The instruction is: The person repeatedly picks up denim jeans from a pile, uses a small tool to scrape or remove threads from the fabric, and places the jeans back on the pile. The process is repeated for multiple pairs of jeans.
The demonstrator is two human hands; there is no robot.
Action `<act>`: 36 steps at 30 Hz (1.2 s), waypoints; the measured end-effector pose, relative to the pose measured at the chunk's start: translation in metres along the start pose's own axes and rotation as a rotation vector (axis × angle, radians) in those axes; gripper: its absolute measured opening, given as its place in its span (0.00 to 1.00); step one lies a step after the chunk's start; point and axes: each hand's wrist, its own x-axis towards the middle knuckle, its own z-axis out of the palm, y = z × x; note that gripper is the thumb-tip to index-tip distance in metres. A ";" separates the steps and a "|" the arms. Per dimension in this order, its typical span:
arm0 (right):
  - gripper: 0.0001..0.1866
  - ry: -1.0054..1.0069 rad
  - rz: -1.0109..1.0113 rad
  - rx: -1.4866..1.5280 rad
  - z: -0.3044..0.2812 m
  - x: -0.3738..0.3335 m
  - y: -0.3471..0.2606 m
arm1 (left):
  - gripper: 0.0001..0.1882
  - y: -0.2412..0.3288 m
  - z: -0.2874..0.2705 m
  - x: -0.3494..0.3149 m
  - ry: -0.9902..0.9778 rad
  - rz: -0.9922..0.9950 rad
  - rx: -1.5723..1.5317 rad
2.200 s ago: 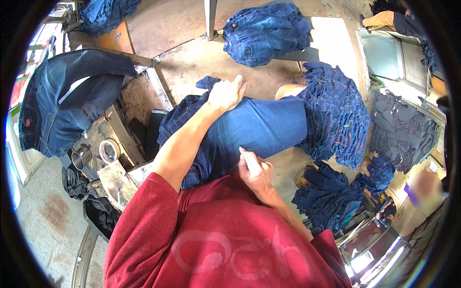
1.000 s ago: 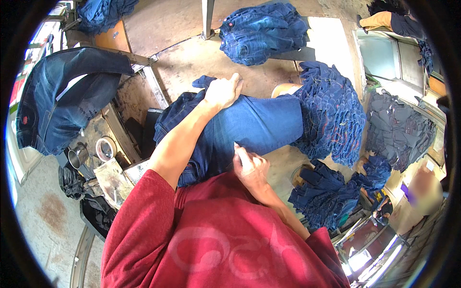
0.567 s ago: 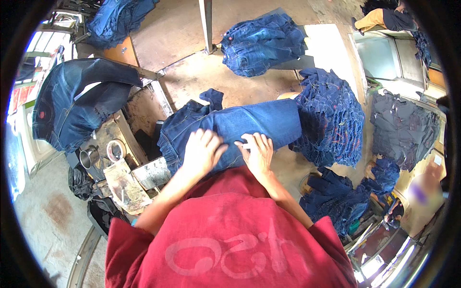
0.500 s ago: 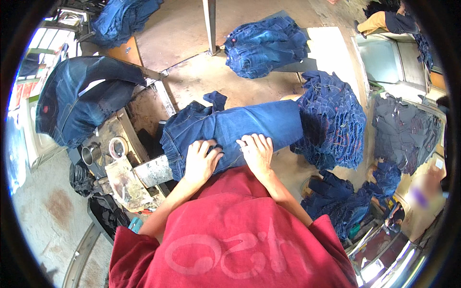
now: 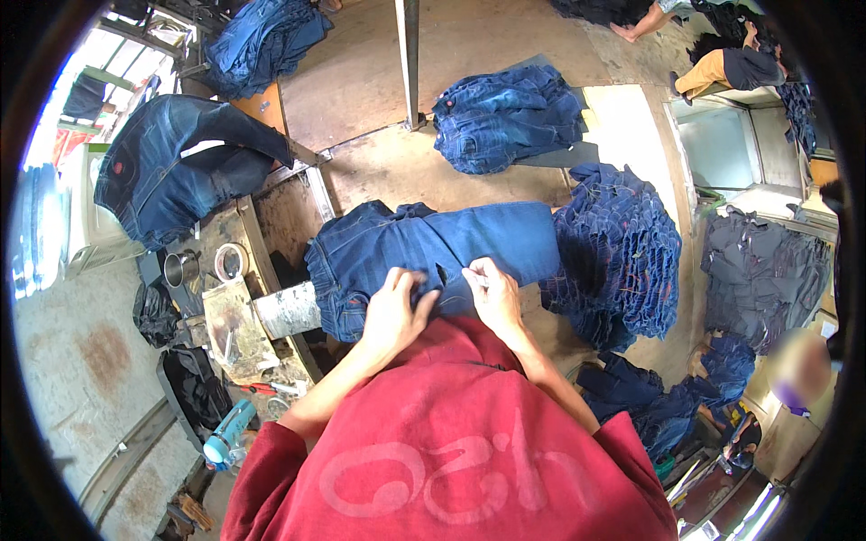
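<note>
A pair of blue jeans [image 5: 505, 236] lies stretched from left to right in front of me, drawn over a pale, worn cylindrical support [image 5: 287, 310] at its waist end. A small dark slit shows in the denim between my hands. My left hand [image 5: 397, 314] rests on the near side of the jeans, left of the slit, its thumb apart from its bent fingers. Just right of the slit, my right hand [image 5: 494, 296] has its fingers pinched together over the denim. Something small and pale shows at its fingertips, too small to name.
Stacked jeans [image 5: 618, 257] stand at the right, with another pile [image 5: 510, 117] beyond. More jeans [image 5: 185, 167] drape at the left. A metal mug [image 5: 181, 268], a tape roll [image 5: 231, 261] and a turquoise bottle [image 5: 230, 433] sit nearby. People are at the far right.
The view has shifted, so the surroundings sit lower. My right fingers have closed into a pinch, and a dark slit now shows in the denim. The left thumb has spread from its fingers.
</note>
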 end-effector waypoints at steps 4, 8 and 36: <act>0.10 -0.082 0.037 0.047 -0.012 -0.004 -0.007 | 0.23 0.022 0.008 0.018 -0.335 -0.452 -0.660; 0.10 -0.082 0.003 0.080 -0.017 -0.006 -0.008 | 0.19 0.027 0.000 0.006 -0.305 -0.515 -0.755; 0.11 -0.184 -0.046 0.039 -0.023 -0.005 -0.004 | 0.11 0.012 0.006 -0.033 -0.233 -0.759 -1.194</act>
